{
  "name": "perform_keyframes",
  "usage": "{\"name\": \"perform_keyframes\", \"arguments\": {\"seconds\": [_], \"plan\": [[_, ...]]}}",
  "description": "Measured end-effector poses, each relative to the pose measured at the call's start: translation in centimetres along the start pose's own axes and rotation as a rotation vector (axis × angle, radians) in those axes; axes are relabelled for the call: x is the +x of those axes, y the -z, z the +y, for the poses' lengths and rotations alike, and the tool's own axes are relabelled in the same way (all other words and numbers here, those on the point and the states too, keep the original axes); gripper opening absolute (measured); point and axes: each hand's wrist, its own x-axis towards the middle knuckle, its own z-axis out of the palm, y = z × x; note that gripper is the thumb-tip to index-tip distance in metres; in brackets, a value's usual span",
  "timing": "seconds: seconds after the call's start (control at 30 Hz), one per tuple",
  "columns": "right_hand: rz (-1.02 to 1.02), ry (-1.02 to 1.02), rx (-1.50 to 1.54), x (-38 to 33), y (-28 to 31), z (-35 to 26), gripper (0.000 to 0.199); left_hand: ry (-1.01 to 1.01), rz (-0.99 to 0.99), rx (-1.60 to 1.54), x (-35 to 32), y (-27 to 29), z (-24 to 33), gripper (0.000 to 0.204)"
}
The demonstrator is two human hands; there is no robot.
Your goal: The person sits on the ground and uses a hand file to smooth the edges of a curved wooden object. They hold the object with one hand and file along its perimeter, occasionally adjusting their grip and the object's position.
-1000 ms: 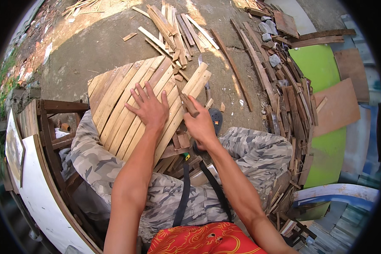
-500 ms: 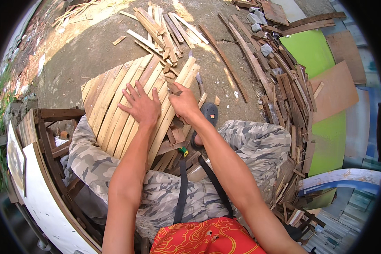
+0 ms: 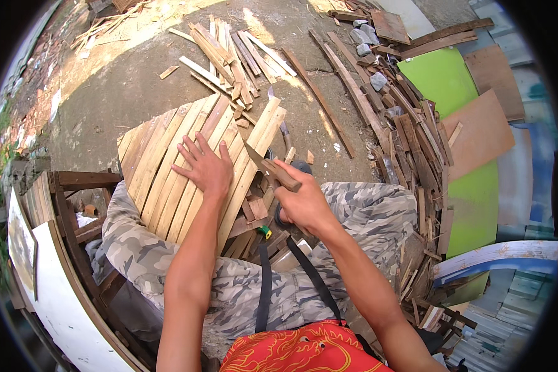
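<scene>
A panel of pale wooden slats (image 3: pixel 161 167), laid side by side with a stepped edge, leans across my left thigh. My left hand (image 3: pixel 206 167) lies flat on it with the fingers spread. In my right hand (image 3: pixel 304 201) is a wooden-handled blade (image 3: pixel 254 154), its dark metal end pointing up and left over the panel's right-hand slats. Whether it is a saw or a knife I cannot tell. My fingers wrap round the brown handle (image 3: pixel 282 175). Beneath, short wood offcuts (image 3: pixel 254 208) lie between my legs, beside a small green and yellow item (image 3: pixel 265 232).
Loose wooden strips (image 3: pixel 223 56) are heaped on the ground ahead, near a hammer-like tool (image 3: pixel 285 133). Old boards (image 3: pixel 415 136) pile up at the right, with green sheets (image 3: pixel 471 204) behind them. A wooden frame (image 3: pixel 74 217) with a white board stands at my left.
My right hand has drawn back toward me and to the right with the wooden-handled blade, showing more of it. My left hand stays flat on the slats.
</scene>
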Motion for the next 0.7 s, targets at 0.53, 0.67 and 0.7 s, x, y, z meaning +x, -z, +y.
{"name": "perform_keyframes", "arguments": {"seconds": [0.53, 0.67, 0.7], "plan": [[0.088, -0.006, -0.05, -12.2, 1.0, 1.5, 0.065, -0.011, 0.03, 0.06, -0.1, -0.3, 0.3, 0.073], [0.032, -0.126, 0.073, 3.7, -1.3, 3.4, 0.068, -0.017, 0.028, 0.022, 0.1, -0.2, 0.2, 0.074], [0.009, -0.146, 0.096, 6.5, -2.0, 3.8, 0.068, -0.015, 0.031, 0.026, 0.2, -0.2, 0.1, 0.074]]}}
